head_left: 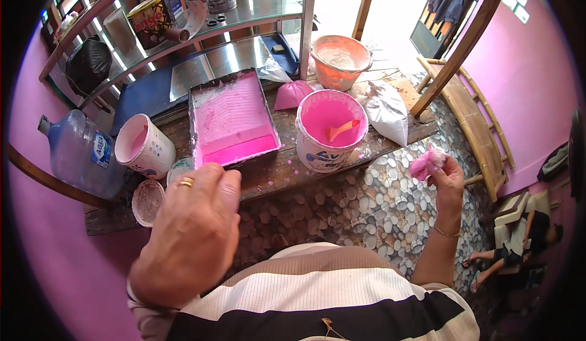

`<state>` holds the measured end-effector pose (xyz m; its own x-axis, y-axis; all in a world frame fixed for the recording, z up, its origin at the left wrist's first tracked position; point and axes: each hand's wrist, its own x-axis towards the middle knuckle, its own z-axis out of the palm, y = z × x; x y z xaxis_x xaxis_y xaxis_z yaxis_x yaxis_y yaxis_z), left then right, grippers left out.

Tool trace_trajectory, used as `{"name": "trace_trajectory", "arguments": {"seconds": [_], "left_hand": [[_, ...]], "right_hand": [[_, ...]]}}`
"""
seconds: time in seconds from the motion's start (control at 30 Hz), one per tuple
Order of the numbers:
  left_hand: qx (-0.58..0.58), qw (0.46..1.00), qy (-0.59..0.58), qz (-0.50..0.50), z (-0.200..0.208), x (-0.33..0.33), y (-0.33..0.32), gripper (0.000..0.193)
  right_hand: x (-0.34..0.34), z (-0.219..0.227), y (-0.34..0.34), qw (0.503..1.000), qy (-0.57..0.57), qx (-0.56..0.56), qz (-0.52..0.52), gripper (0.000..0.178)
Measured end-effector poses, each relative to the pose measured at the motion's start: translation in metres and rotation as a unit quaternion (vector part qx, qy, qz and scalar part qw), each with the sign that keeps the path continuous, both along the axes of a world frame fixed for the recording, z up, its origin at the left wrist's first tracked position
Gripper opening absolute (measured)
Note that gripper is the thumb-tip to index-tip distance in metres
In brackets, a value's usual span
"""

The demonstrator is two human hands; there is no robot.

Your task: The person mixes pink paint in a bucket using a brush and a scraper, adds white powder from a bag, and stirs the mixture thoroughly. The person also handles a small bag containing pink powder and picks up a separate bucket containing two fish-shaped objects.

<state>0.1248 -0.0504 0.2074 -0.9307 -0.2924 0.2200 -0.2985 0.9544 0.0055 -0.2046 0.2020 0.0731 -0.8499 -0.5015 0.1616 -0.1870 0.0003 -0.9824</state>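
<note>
Raised close in front of me, my left hand (pixel 194 234) shows its back, with a ring on one finger. Its fingers are bent and together, and the fingertips and anything in them are hidden. It appears in front of the near edge of a black paint tray (pixel 235 112) coated with pink paint. Out to the right, my right hand (pixel 448 175) pinches a crumpled pink-and-white rag (pixel 426 163) above the floor. Between my hands stands a white bucket (pixel 323 156) of pink paint, with an orange-handled paintbrush (pixel 343 129) inside.
Left of the tray stand a paint-marked white bucket (pixel 155 158), a small tub (pixel 147 202) and a large water bottle (pixel 79 152). Behind are an orange pail (pixel 342 63), white bag (pixel 387 112), pink bag (pixel 293 94) and glass shelf (pixel 256 12). A bamboo bench (pixel 467 118) and a person (pixel 528 240) are right.
</note>
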Motion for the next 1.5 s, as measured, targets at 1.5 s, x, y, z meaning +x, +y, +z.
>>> {"name": "trace_trajectory", "arguments": {"seconds": [1.5], "left_hand": [[0.192,0.962,-0.072,-0.182,0.012,-0.387,0.055,0.027]], "right_hand": [[-0.263,-0.034,-0.029,0.976,-0.003,0.121,0.181,0.015]]}}
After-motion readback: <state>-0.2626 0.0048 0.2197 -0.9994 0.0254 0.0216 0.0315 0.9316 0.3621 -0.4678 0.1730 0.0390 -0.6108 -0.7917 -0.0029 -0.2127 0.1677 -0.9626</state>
